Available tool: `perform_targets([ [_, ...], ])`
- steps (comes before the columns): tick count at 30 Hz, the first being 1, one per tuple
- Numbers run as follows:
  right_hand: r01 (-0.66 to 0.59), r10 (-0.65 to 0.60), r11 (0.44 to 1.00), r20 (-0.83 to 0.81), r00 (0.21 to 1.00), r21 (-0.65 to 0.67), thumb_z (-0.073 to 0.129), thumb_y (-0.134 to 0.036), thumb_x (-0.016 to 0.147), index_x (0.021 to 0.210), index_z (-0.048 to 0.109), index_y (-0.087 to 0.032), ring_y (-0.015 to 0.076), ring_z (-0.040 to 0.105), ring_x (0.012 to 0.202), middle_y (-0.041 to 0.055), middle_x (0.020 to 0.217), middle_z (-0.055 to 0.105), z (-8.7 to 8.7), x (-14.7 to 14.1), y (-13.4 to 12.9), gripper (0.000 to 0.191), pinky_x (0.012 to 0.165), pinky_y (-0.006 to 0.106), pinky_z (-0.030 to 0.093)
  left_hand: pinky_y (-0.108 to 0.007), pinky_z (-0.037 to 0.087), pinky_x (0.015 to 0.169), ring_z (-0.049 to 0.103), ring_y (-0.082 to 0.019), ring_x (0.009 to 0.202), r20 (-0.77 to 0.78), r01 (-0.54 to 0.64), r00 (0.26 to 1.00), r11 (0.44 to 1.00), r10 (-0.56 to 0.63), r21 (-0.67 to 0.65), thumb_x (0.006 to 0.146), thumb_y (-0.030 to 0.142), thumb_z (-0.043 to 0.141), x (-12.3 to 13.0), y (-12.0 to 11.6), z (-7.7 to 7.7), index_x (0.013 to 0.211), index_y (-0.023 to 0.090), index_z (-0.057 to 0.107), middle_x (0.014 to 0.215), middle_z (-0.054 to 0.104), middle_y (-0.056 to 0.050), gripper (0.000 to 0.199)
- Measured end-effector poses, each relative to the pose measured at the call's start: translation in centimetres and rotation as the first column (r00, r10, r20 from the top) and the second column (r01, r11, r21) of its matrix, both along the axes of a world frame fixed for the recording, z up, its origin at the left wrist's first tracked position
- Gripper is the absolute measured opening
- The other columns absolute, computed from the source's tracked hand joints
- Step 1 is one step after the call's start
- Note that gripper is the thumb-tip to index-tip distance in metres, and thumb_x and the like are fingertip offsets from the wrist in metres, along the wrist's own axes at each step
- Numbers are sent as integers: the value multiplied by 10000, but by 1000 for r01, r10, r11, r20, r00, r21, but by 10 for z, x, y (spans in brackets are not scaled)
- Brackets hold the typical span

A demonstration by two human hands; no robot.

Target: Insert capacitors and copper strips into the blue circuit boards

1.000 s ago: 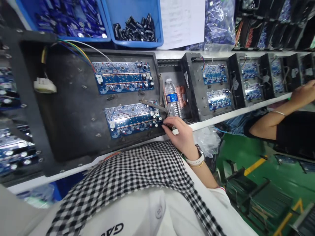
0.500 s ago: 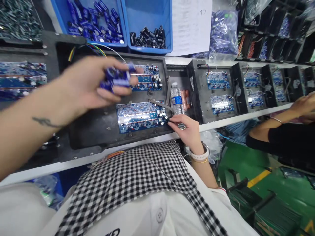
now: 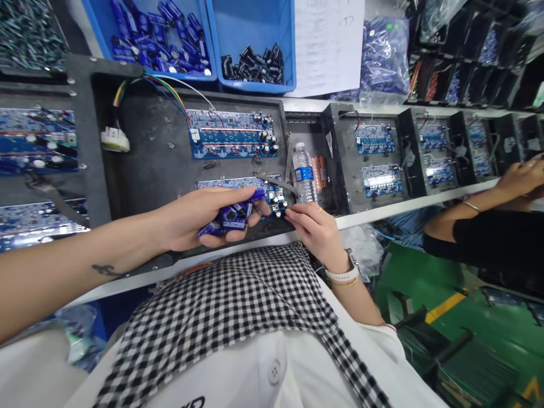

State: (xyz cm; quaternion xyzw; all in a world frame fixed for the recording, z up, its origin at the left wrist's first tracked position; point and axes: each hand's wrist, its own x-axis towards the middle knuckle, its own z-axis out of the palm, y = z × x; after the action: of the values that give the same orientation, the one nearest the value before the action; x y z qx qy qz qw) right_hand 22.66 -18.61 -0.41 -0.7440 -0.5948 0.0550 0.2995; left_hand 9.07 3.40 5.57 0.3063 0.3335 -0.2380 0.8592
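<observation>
My left hand (image 3: 199,218) is closed around several blue capacitors (image 3: 233,218), palm turned up. It hovers over the lower circuit board (image 3: 208,184), covering much of it. At that board's right end, beside small black capacitors (image 3: 279,207), my right hand (image 3: 317,229) has its thumb and forefinger pinched together; whatever is between the fingertips is too small to make out. The upper circuit board (image 3: 232,135) lies in the same black tray (image 3: 140,187), with coloured wires running from its left end to a white connector (image 3: 115,139).
Blue bins hold blue capacitors (image 3: 159,39) and black capacitors (image 3: 255,65) at the back. A water bottle (image 3: 303,170) lies in a compartment right of the boards. More trays with circuit boards (image 3: 376,139) extend rightward. Another person's hand (image 3: 521,181) is at the far right.
My left hand has moved right and toward me with the blue capacitors, from near the upper board to the lower one. The right hand stays at the lower board's right end.
</observation>
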Motion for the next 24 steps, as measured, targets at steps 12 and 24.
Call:
perform_targets([
  [12,-94,94,996,-97,991,-5,524,-191,963,1092,669,-244,153,637,1050,38,1100,669,61,6,106,201,934,310,533,-130,308,246,534,-130,471,-105,-243,969,944,224,-225,873,375,535,-26,-3,6,750,146,575,692,524,-50,263],
  [24,-129,185,963,238,953,-236,496,-214,974,1050,656,-232,191,622,983,31,984,690,16,41,163,178,1154,504,282,-103,266,260,498,-85,474,-90,-452,892,879,443,-155,860,223,602,-44,17,-4,1104,160,653,860,626,-88,257],
])
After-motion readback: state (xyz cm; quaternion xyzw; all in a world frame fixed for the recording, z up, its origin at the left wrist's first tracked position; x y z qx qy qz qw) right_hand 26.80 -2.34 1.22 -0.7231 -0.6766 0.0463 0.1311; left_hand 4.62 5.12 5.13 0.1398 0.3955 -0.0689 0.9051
